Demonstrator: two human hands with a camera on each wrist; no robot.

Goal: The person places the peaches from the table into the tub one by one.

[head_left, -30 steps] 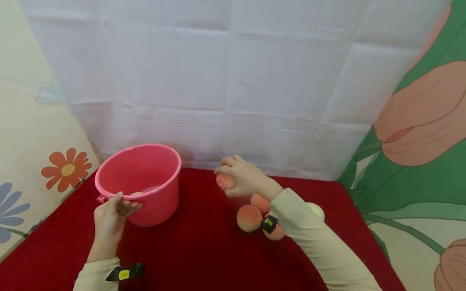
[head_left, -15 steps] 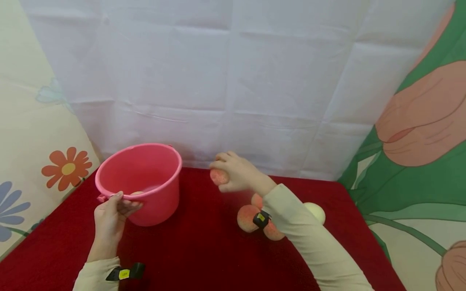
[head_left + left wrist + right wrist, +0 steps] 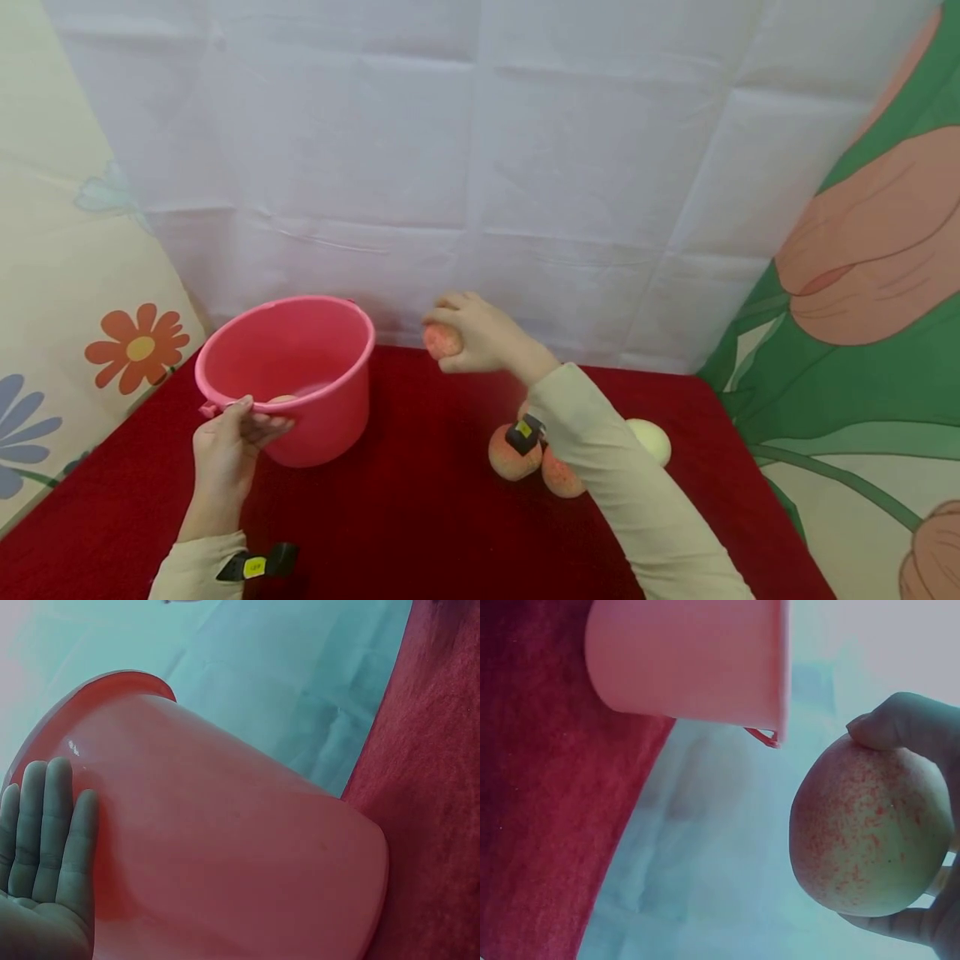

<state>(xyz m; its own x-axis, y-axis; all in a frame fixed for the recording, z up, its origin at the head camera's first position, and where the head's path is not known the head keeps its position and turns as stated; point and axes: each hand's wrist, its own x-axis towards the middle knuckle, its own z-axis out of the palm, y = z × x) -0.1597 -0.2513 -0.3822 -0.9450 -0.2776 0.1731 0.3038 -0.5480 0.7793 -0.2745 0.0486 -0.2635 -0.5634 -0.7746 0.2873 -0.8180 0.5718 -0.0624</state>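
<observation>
Pink and wide-mouthed, the bucket is pinched at its near rim by the left hand and could be tipped if that edge were pressed down. Loose peaches on the red desk could be set rolling if brushed by the right sleeve. Farther off, right of the bucket, another peach is held aloft by the right hand and could be dropped if the grip were loosened.

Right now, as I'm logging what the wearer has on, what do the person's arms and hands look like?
The left hand and right hand are gloveless. The left sleeve and right sleeve are plain cream. Each wrist bears a black device with a yellow label.
</observation>
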